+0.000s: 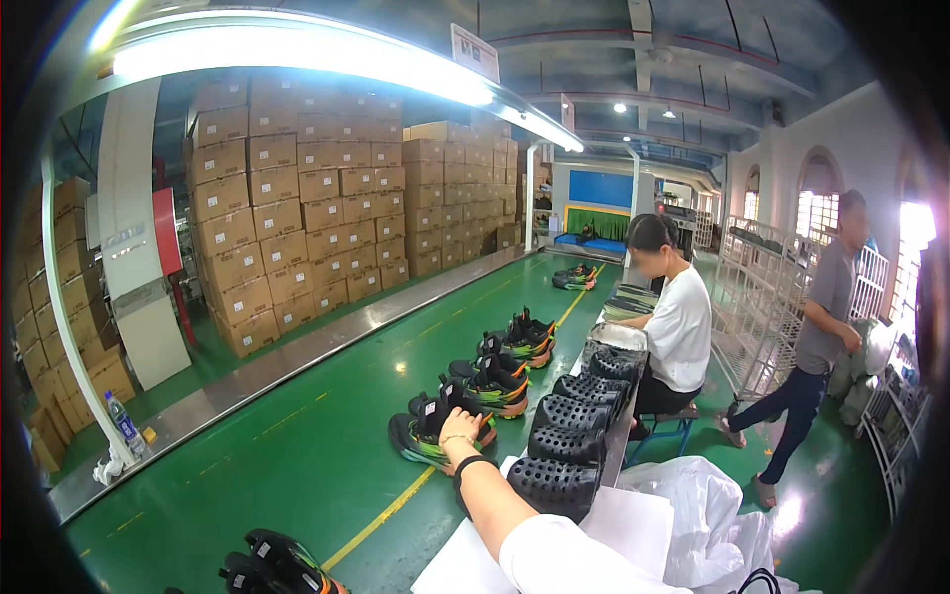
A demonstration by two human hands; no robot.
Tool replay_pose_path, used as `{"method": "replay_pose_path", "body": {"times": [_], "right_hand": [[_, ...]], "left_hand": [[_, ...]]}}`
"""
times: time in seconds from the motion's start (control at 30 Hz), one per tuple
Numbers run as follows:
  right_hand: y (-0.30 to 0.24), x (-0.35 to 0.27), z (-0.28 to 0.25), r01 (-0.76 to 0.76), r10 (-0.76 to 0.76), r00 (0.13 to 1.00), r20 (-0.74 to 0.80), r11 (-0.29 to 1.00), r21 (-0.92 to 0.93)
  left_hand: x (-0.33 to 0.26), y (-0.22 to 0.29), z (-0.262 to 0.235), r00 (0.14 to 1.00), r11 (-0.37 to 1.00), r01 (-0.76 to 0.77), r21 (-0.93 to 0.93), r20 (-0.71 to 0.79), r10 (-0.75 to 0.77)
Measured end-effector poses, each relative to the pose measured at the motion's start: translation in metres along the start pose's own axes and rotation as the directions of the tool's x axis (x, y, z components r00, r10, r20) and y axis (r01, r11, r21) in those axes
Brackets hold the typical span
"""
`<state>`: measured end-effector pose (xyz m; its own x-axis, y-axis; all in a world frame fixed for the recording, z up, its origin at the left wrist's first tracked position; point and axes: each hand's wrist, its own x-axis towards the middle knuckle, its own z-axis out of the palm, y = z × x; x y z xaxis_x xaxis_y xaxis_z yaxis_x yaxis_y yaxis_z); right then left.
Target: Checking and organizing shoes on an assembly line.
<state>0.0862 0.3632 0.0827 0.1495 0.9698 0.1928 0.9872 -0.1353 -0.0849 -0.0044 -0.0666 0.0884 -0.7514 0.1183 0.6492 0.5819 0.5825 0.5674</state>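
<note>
The right hand (457,433) reaches over a black, green and orange shoe (432,434) on the green belt (297,465); its grip cannot be told, and the left hand is out of view. More shoe pairs (515,346) line the belt beside black perforated moulds (574,416). Stacked cartons (297,198) fill the hall.

Shoe pairs (465,406) on belt (297,465), black soles (574,426) right (stacked), boxes (297,208) left behind
</note>
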Motion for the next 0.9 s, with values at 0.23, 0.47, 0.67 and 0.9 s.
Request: {"method": "replay_pose_path", "body": {"times": [0.23, 0.47, 0.67, 0.9], "right_hand": [[0.001, -0.044, -0.047, 0.429, -0.443, 0.874, 0.199, 0.896, 0.113], [-0.017, -0.158, -0.072, 0.527, -0.614, 0.729, 0.302, 0.785, 0.325], [0.005, -0.191, -0.138, 0.77, -0.954, 0.296, -0.05, 0.207, 0.604], [0.192, -0.205, -0.318, 0.643, -0.991, 0.042, 0.13, 0.127, 0.756]], "left_hand": [[-0.004, -0.007, -0.005, 0.997, 1.0, 0.018, 0.022, -0.072, -0.016], [-0.008, -0.011, -0.005, 0.997, 0.998, 0.056, -0.023, -0.045, -0.057], [-0.015, -0.029, 0.014, 0.993, 1.0, 0.005, 0.018, -0.122, -0.003], [-0.024, -0.008, 0.001, 0.992, 0.984, 0.046, 0.173, -0.124, -0.024]]}}
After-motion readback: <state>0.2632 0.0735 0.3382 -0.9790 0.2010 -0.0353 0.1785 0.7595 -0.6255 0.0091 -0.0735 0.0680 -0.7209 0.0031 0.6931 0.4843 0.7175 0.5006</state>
